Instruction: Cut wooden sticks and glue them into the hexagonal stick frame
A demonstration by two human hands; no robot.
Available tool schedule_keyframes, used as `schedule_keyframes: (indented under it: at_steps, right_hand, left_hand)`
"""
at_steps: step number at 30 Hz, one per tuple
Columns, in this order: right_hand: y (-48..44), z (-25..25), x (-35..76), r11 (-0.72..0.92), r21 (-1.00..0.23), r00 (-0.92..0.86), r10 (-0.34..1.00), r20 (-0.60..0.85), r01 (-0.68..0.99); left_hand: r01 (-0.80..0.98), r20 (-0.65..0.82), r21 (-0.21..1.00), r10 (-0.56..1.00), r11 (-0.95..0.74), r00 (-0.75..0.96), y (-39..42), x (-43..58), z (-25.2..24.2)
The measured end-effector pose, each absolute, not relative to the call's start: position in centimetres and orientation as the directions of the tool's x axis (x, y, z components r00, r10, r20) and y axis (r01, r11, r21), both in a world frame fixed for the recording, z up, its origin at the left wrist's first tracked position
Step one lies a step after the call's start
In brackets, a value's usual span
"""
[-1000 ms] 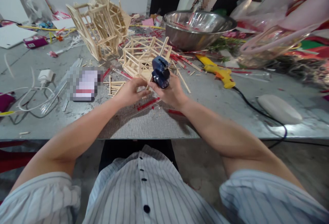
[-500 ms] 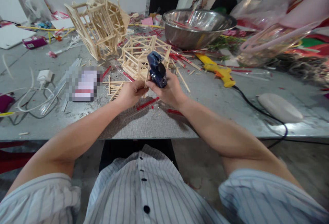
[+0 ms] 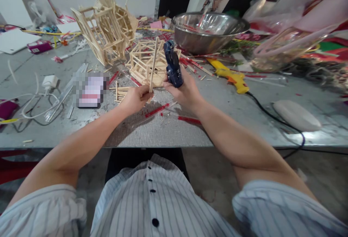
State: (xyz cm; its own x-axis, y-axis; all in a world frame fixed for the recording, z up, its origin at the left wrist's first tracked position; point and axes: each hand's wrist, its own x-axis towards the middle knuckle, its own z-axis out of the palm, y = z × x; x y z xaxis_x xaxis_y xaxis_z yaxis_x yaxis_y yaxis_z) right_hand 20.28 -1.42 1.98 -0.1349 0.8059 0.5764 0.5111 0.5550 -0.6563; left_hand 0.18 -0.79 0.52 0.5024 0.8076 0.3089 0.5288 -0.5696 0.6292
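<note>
My left hand (image 3: 137, 97) is closed on a thin wooden stick (image 3: 153, 65) and holds it almost upright above the table. My right hand (image 3: 185, 92) grips a dark blue glue gun (image 3: 172, 65), its body pointing up, a little right of the stick. Just behind both hands sits a low frame of wooden sticks (image 3: 144, 63). A taller, tilted stick structure (image 3: 106, 28) stands further back on the left.
Loose sticks (image 3: 121, 92) and red strips (image 3: 156, 110) lie on the grey table (image 3: 163, 132). A yellow glue gun (image 3: 231, 75) with a black cable, a steel bowl (image 3: 208, 30), a white oval object (image 3: 296, 115), a white charger with cable (image 3: 49, 83) and clutter surround them.
The stick in my left hand has swung up from low and slanted to nearly vertical. My right hand raised and tilted the blue glue gun upright.
</note>
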Motion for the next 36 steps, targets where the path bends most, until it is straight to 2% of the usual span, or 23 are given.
schedule_keyframes:
  at_steps: [5, 9, 15, 23, 30, 36]
  right_hand:
    - [0.3, 1.4, 22.2, 0.489, -0.556, -0.129, 0.817, 0.563, 0.672]
    - [0.9, 1.6, 23.5, 0.435, -0.412, -0.163, 0.82, 0.549, 0.801]
    - [0.8, 1.7, 23.5, 0.492, -0.272, -0.32, 0.81, 0.492, 0.827]
    - [0.3, 1.9, 22.8, 0.449, -0.26, -0.327, 0.855, 0.401, 0.855]
    - [0.1, 1.6, 22.4, 0.491, -0.209, -0.378, 0.827, 0.415, 0.846]
    - [-0.6, 1.9, 21.9, 0.52, -0.216, -0.384, 0.801, 0.459, 0.827]
  left_hand:
    - [0.558, 0.269, 0.669, 0.86, -0.491, 0.434, -1.2, 0.4, 1.3]
    - [0.452, 0.218, 0.784, 0.87, -0.426, 0.442, -1.1, -0.3, 2.4]
    - [0.387, 0.176, 0.818, 0.826, -0.425, 0.536, -0.9, -2.0, 3.6]
    - [0.418, 0.196, 0.73, 0.752, -0.541, 0.629, -1.0, -2.4, 4.2]
    - [0.526, 0.136, 0.626, 0.744, -0.576, 0.654, -1.7, -2.1, 5.0]
    - [0.498, 0.102, 0.699, 0.76, -0.514, 0.641, -1.1, -2.2, 3.9]
